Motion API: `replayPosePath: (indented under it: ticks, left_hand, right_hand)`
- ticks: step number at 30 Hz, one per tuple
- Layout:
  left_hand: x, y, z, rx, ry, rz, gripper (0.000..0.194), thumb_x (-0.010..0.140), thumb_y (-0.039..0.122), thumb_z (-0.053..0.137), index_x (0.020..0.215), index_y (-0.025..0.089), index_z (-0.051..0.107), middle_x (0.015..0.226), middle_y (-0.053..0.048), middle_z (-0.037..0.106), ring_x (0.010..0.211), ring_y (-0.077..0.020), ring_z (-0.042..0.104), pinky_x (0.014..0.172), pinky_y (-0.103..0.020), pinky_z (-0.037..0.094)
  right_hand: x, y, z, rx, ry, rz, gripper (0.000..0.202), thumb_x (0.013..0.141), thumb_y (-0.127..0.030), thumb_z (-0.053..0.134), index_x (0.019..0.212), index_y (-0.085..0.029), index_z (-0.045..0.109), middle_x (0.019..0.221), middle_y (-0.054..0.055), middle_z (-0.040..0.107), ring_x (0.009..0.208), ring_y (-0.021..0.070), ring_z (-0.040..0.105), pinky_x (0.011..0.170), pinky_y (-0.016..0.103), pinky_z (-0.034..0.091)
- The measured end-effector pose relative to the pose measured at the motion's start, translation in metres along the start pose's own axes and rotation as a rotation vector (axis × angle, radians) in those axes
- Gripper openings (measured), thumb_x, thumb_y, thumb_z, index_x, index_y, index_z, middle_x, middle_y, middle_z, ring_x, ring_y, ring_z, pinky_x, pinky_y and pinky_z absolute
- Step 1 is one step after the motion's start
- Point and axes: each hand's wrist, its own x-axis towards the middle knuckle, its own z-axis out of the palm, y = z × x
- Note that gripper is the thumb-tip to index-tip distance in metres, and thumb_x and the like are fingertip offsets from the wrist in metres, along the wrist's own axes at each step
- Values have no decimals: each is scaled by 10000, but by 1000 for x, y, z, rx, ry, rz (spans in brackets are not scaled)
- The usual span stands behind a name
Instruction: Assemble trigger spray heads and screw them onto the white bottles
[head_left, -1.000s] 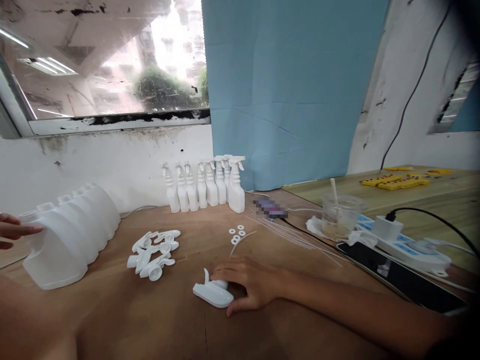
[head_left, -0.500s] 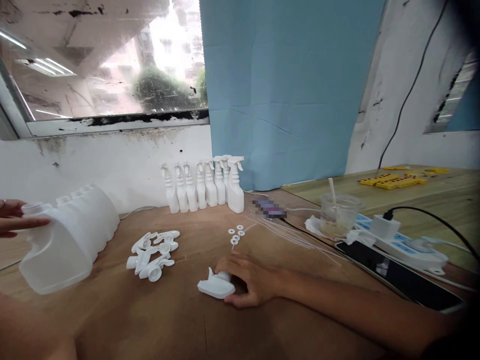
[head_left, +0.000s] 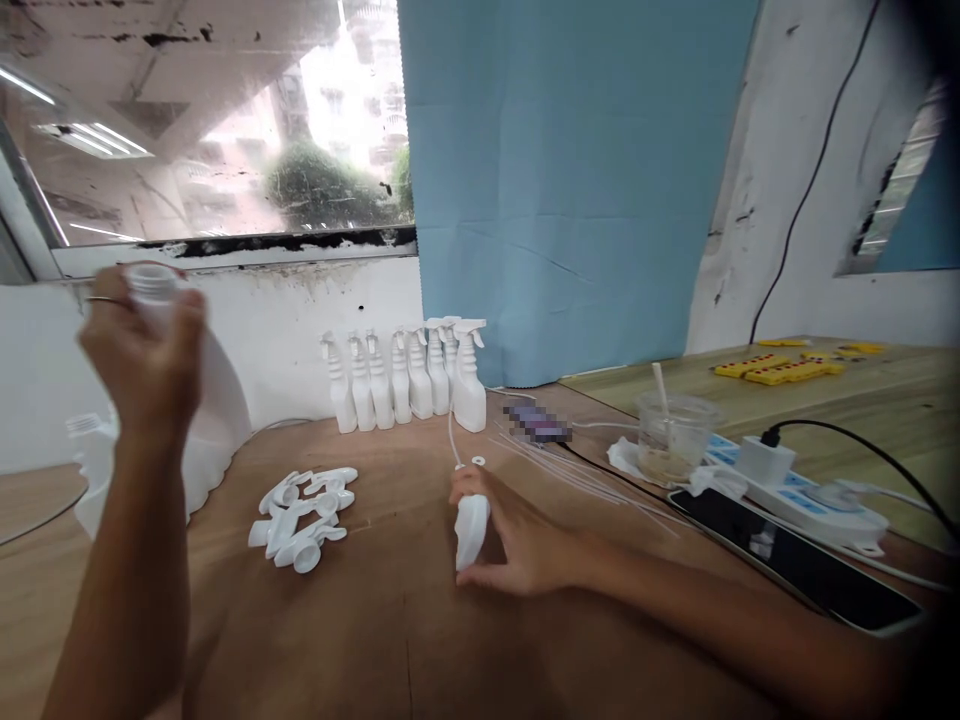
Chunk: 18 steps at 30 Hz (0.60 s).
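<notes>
Raised at the left, my left hand (head_left: 142, 360) grips the neck of a white bottle (head_left: 152, 285), whose body is mostly hidden behind the hand and forearm. More white bottles (head_left: 217, 400) stand in a row behind it. Near the table's middle, my right hand (head_left: 517, 530) is closed round a white spray head (head_left: 472, 532), held upright between thumb and fingers. A thin clear tube (head_left: 452, 435) rises from it toward the back. Loose spray heads (head_left: 306, 515) lie between my hands. A small white ring (head_left: 478, 461) lies just beyond my right fingers.
Assembled spray bottles (head_left: 469, 390) stand in a row against the wall. To the right are thin tubes (head_left: 577, 470), a blurred phone (head_left: 536, 422), a plastic cup (head_left: 675, 435), a power strip (head_left: 817, 505), a black phone (head_left: 795, 560) and yellow pieces (head_left: 795, 370).
My left hand has moved right and up, lifting a bottle by its neck. My right hand has turned the spray head upright and raised it slightly; its tube now shows.
</notes>
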Motion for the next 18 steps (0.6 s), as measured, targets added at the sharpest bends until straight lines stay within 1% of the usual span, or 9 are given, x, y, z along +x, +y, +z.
replayPosePath:
  ticks: [2, 3, 5, 8, 10, 11, 14, 16, 18]
  left_hand:
    - [-13, 21, 9, 33, -68, 35, 467, 816, 460, 556, 1102, 91, 540, 935, -50, 615, 811, -153, 579, 773, -285, 477]
    - [-20, 29, 14, 40, -116, 57, 460, 801, 458, 589, 1094, 106, 550, 925, -42, 627, 805, -160, 589, 774, -282, 477]
    - [-31, 40, 26, 39, -227, 103, 417, 815, 433, 578, 1091, 122, 546, 950, -52, 639, 826, -182, 606, 777, -282, 474]
    - [-47, 48, 49, 82, -474, 178, 319, 841, 409, 512, 1017, 147, 556, 901, -65, 648, 781, -215, 620, 702, -294, 462]
    - [-59, 52, 62, 129, -663, 266, 283, 848, 402, 467, 963, 159, 553, 821, -68, 645, 724, -228, 617, 629, -301, 439]
    - [-65, 54, 68, 143, -740, 328, 271, 848, 394, 452, 950, 161, 546, 803, -70, 643, 722, -233, 615, 608, -302, 426]
    - [-79, 59, 79, 154, -866, 513, 225, 837, 339, 438, 942, 163, 532, 841, -86, 647, 791, -243, 613, 596, -300, 407]
    - [-85, 60, 82, 153, -899, 572, 209, 828, 314, 445, 946, 164, 529, 852, -90, 646, 799, -242, 610, 588, -302, 398]
    - [-88, 60, 83, 145, -919, 592, 213, 823, 310, 451, 957, 162, 524, 846, -89, 644, 774, -240, 607, 571, -306, 389]
  right_hand:
    - [-1, 1, -5, 28, 4, 57, 553, 705, -197, 655, 1166, -210, 349, 1162, 109, 402, 1099, 245, 431, 944, 387, 375]
    - [-1, 3, -7, 62, 14, 103, 558, 703, -167, 636, 1174, -219, 342, 1173, 104, 394, 1104, 240, 427, 953, 385, 366]
    - [0, 7, -13, 223, 61, 212, 562, 693, -184, 654, 1162, -238, 349, 1148, 82, 410, 1030, 220, 458, 906, 359, 389]
    - [6, 13, -27, 720, 156, 342, 562, 636, -321, 722, 1088, -238, 399, 1065, 63, 454, 859, 194, 489, 725, 311, 427]
    - [11, 15, -40, 1055, 238, 379, 538, 603, -423, 715, 1025, -217, 452, 1012, 69, 477, 781, 188, 482, 648, 310, 413]
    - [13, 16, -47, 1169, 278, 389, 521, 599, -468, 699, 996, -213, 479, 973, 67, 485, 743, 183, 472, 625, 313, 405]
    - [16, 18, -68, 1343, 420, 396, 476, 662, -629, 587, 900, -221, 526, 836, 48, 472, 618, 152, 392, 551, 309, 378]
    - [17, 19, -79, 1382, 521, 380, 490, 737, -704, 464, 862, -235, 529, 790, 37, 447, 574, 146, 340, 518, 307, 365]
    - [17, 20, -86, 1370, 584, 360, 511, 790, -730, 363, 848, -248, 523, 777, 31, 429, 560, 153, 314, 509, 313, 365]
